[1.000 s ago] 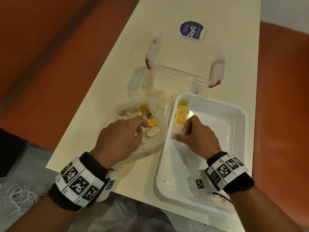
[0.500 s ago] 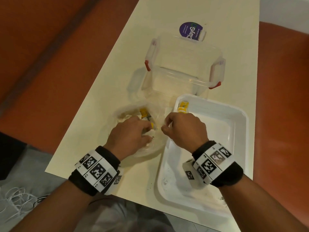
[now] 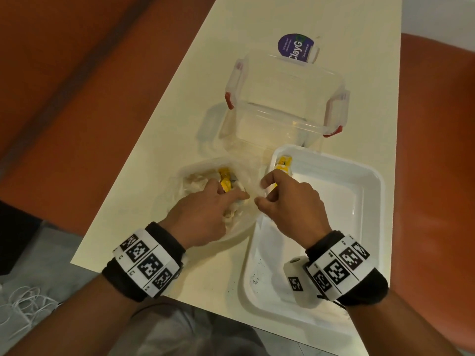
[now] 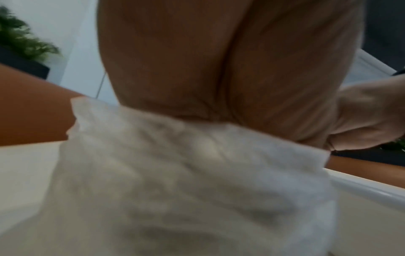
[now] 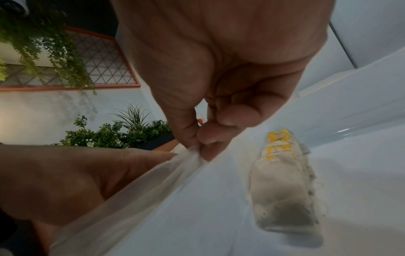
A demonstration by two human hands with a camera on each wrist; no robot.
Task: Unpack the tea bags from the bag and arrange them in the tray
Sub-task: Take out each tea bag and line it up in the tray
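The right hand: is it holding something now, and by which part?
The right hand pinches the clear plastic bag by its rim, between thumb and fingertips, beside the white tray.

- A lounge or café-like indoor room — exactly which cannot be told.
- A long cream table [image 3: 257, 73] stands between orange upholstered seating [image 3: 64, 86], bench-like on both sides.
- Trailing greenery [image 5: 43, 43] hangs over an orange-framed lattice panel [image 5: 105, 69] on a pale wall — decor, not work gear.
- Potted plants [image 5: 114, 135] sit in a dark planter along the wall.
- Grey floor [image 3: 38, 265] with loose white cable [image 3: 23, 309] beside the table.
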